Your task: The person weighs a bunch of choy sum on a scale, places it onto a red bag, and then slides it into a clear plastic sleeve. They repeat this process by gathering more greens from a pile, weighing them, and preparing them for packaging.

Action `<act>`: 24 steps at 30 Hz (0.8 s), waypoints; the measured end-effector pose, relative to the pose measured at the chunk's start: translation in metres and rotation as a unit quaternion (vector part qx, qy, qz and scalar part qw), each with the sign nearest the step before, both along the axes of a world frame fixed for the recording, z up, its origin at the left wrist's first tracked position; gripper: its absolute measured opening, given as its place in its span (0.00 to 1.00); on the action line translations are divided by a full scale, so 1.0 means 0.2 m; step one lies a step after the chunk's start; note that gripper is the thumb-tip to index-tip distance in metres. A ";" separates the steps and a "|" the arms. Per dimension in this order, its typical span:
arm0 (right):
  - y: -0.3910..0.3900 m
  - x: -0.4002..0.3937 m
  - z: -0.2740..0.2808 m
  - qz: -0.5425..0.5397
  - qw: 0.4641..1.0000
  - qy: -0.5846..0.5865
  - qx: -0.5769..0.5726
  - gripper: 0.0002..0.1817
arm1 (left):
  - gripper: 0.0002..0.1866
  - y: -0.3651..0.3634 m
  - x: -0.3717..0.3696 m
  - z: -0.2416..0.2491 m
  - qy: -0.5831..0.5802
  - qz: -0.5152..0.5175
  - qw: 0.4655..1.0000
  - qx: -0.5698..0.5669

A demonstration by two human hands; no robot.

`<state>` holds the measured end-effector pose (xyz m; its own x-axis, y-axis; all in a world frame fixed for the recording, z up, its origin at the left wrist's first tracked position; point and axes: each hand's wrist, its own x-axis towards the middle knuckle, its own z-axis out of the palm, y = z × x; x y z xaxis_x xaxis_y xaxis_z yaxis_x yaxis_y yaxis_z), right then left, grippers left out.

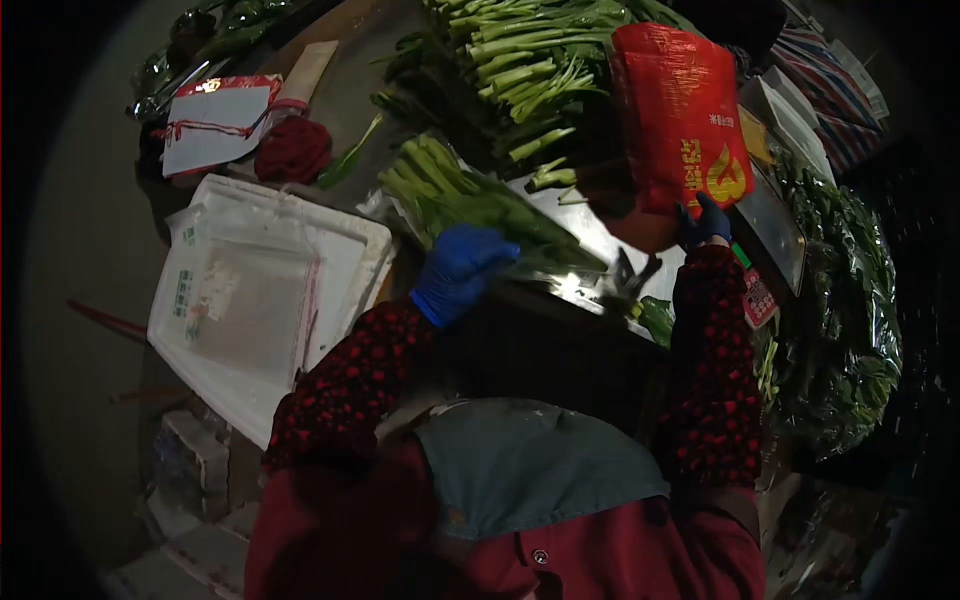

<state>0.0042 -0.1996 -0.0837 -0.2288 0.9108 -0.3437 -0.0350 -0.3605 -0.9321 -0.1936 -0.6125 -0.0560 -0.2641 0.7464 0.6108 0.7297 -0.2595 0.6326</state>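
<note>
My left hand (462, 270), in a blue glove, is closed with its fingers pointing right. It is at the near edge of a clear bag of leafy greens (500, 212); what its fingers hold, if anything, is hidden. To the right, my right hand (706, 220), also gloved, grips the lower edge of a red plastic bag (678, 115) with yellow printing. Under the bagged greens shows a shiny metal surface (610, 232). Behind them lies a large pile of green stalks (520, 60), partly covered by the red bag.
On the left stands a white foam box (365, 235) with clear plastic bags (240, 300) on it. Beyond it are a white card (215, 125) and a dark red bundle (292, 150). Plastic-wrapped greens (840, 330) and a red calculator-like keypad (760, 298) are at right.
</note>
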 end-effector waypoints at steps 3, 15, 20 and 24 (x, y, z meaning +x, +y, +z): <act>-0.06 0.12 -0.22 0.029 0.993 0.076 -0.090 0.20 | 0.18 -0.20 0.25 -0.24 0.126 0.033 0.981 -0.147; -0.94 0.39 0.07 0.321 0.931 -0.163 0.061 0.12 | 0.17 -0.34 0.78 -0.31 -0.759 0.139 0.607 -0.193; -1.13 0.49 -0.06 0.415 0.839 -0.138 0.324 0.11 | 0.07 -0.36 0.86 -0.41 -0.677 0.132 0.701 -0.181; -1.35 0.46 0.02 0.464 0.755 -0.105 0.452 0.11 | 0.08 -0.41 0.86 -0.29 -0.705 0.158 0.662 -0.199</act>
<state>0.0961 -0.4697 -0.0804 -0.9388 0.2769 0.2051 0.0243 0.6470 -0.7621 -0.0210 -0.6952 -0.1147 -0.5440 0.5447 -0.6382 -0.6809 0.1579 0.7152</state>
